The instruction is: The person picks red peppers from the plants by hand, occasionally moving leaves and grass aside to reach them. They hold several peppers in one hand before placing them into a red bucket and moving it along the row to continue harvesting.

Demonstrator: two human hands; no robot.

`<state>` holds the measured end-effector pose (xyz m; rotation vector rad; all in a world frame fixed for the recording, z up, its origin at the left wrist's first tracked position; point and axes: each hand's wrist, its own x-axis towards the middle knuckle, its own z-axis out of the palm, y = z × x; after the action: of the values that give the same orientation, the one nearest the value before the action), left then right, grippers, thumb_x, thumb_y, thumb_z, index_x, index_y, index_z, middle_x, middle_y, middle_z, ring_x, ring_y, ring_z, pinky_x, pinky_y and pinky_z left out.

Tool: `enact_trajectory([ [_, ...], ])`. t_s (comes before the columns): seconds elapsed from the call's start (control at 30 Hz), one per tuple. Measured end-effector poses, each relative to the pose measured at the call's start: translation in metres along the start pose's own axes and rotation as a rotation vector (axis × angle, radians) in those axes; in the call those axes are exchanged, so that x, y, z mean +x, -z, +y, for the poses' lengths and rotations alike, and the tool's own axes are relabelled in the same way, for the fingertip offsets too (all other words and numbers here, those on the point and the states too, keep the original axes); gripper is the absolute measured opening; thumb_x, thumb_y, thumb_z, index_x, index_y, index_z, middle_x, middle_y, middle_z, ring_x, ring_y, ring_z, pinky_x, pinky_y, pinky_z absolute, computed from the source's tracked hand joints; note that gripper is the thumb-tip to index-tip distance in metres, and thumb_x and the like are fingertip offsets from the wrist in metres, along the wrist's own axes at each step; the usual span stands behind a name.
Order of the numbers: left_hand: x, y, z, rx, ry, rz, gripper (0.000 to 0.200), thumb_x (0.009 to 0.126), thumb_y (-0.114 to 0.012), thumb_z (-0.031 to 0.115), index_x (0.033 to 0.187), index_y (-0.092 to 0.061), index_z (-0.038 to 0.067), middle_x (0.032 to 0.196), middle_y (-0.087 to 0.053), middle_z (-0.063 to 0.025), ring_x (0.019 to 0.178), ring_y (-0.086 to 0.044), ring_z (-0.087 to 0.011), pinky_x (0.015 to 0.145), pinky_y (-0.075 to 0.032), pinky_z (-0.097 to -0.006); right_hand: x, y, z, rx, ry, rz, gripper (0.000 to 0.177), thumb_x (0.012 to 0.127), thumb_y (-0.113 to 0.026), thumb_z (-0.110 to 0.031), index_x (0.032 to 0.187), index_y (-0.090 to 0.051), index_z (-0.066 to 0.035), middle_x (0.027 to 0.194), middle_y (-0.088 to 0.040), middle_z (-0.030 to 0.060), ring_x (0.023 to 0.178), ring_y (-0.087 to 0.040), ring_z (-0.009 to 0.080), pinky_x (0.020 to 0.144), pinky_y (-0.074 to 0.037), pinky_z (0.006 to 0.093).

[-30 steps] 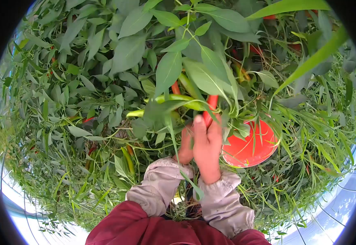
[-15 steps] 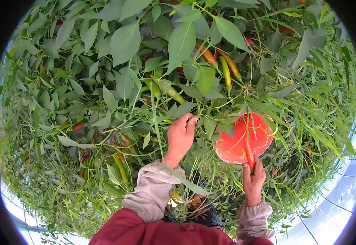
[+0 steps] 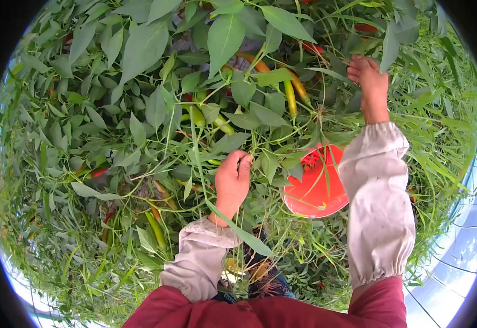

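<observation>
My left hand is closed, with thumb and finger pinched on a thin stem of a chili pepper plant. Further up and right, my right hand reaches into the foliage with its fingers curled; anything inside them is hidden. Near it hang a red chili and another red chili. Between the hands sits a red bowl, partly covered by my right sleeve and some leaves, with red chilies at its far side. A yellow-green chili and an orange chili hang above the bowl.
Dense leaves and grass blades surround both arms. A long blade crosses in front of my left wrist. Green chilies hang at lower left. Pale sheeting lies along the right edge.
My right hand has left the bowl's near rim, where it held a red chili, and moved up into the plants. My left hand keeps its pinch on the stem. The view shifts slightly.
</observation>
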<state>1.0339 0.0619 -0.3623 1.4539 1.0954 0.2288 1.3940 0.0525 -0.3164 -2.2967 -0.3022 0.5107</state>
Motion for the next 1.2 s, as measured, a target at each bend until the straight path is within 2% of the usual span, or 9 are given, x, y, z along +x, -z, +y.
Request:
enact_trajectory([
  [0.1, 0.000, 0.001, -0.001, -0.033, -0.024, -0.001, 0.012, 0.093, -0.060, 0.011, 0.091, -0.056, 0.000, 0.072, -0.055, -0.0052, 0.066, -0.046, -0.0126, 0.062, -0.042, -0.0267, 0.045, 0.006, 0.042, 0.137, -0.339, -0.074, 0.021, 0.089, -0.058, -0.015, 0.099, -0.068, 0.000, 0.086, -0.069, 0.0041, 0.072, -0.063, 0.0129, 0.068, -0.050, 0.0286],
  [0.2, 0.001, 0.001, -0.001, -0.027, 0.020, -0.005, 0.017, 0.093, -0.059, 0.019, 0.091, -0.059, 0.001, 0.075, -0.060, -0.0139, 0.066, -0.057, -0.0277, 0.063, -0.046, -0.0351, 0.060, -0.006, 0.053, 0.210, -0.510, -0.316, 0.020, 0.088, -0.062, -0.020, 0.098, -0.069, -0.004, 0.073, -0.064, 0.0013, 0.060, -0.056, 0.0130, 0.054, -0.042, 0.0230],
  [0.3, 0.000, 0.001, 0.000, -0.031, 0.020, 0.005, 0.017, 0.093, -0.060, 0.018, 0.091, -0.059, 0.001, 0.075, -0.060, -0.0139, 0.066, -0.057, -0.0274, 0.063, -0.045, -0.0347, 0.067, -0.024, 0.047, 0.026, -0.014, 0.135, 0.021, 0.085, -0.064, -0.023, 0.092, -0.069, -0.004, 0.065, -0.059, 0.0001, 0.054, -0.051, 0.0105, 0.048, -0.036, 0.0243],
  [0.37, 0.000, 0.002, 0.003, -0.031, 0.023, 0.003, 0.017, 0.093, -0.060, 0.018, 0.092, -0.059, 0.001, 0.075, -0.060, -0.0138, 0.066, -0.056, -0.0274, 0.063, -0.045, -0.0346, 0.080, -0.030, 0.038, -0.231, 0.379, -0.058, 0.021, 0.083, -0.068, -0.025, 0.084, -0.069, -0.004, 0.060, -0.056, 0.0009, 0.049, -0.047, 0.0087, 0.043, -0.030, 0.0247],
  [0.47, -0.001, 0.001, 0.001, -0.022, 0.027, -0.001, 0.017, 0.093, -0.060, 0.018, 0.092, -0.060, 0.001, 0.075, -0.060, -0.0136, 0.066, -0.056, -0.0273, 0.063, -0.045, -0.0343, 0.085, -0.033, 0.031, -0.159, -0.084, -0.340, 0.024, 0.081, -0.072, -0.028, 0.076, -0.068, -0.005, 0.056, -0.052, -0.0007, 0.045, -0.042, 0.0073, 0.040, -0.028, 0.0248],
  [0.73, 0.002, -0.002, -0.001, -0.010, -0.004, -0.007, 0.016, 0.093, -0.060, 0.018, 0.094, -0.059, 0.001, 0.076, -0.060, -0.0132, 0.067, -0.055, -0.0265, 0.064, -0.045, -0.0339, 0.071, -0.016, -0.003, -0.365, -0.121, -0.697, 0.029, 0.079, -0.076, -0.026, 0.063, -0.061, -0.008, 0.050, -0.048, -0.0009, 0.043, -0.038, 0.0074, 0.041, -0.028, 0.0257],
  [0.83, -0.001, 0.000, 0.002, 0.001, 0.056, -0.015, 0.016, 0.093, -0.061, 0.017, 0.094, -0.059, 0.001, 0.077, -0.060, -0.0124, 0.067, -0.055, -0.0249, 0.065, -0.045, -0.0333, 0.082, -0.030, 0.041, -0.242, 0.486, -0.460, 0.021, 0.082, -0.072, -0.021, 0.070, -0.059, -0.009, 0.056, -0.053, -0.0001, 0.044, -0.038, 0.0085, 0.041, -0.027, 0.0251],
  [0.9, 0.000, -0.001, 0.002, -0.002, 0.046, -0.011, 0.016, 0.093, -0.060, 0.017, 0.094, -0.059, 0.001, 0.077, -0.060, -0.0123, 0.067, -0.055, -0.0247, 0.065, -0.045, -0.0331, 0.066, -0.041, 0.038, 0.170, -0.400, -0.089, 0.006, 0.086, -0.060, -0.013, 0.089, -0.060, -0.007, 0.067, -0.058, 0.0019, 0.047, -0.038, 0.0093, 0.042, -0.028, 0.0240],
  [1.2, -0.001, -0.002, -0.004, -0.017, 0.042, -0.024, 0.014, 0.093, -0.060, 0.014, 0.093, -0.059, 0.001, 0.075, -0.059, -0.0106, 0.066, -0.054, -0.0218, 0.064, -0.045, -0.0318, 0.000, 0.017, 0.036, 1.094, -0.544, -0.244, 0.019, 0.088, -0.046, 0.004, 0.105, -0.050, -0.002, 0.086, -0.056, 0.0068, 0.054, -0.034, 0.0088, 0.047, -0.028, 0.0221],
])
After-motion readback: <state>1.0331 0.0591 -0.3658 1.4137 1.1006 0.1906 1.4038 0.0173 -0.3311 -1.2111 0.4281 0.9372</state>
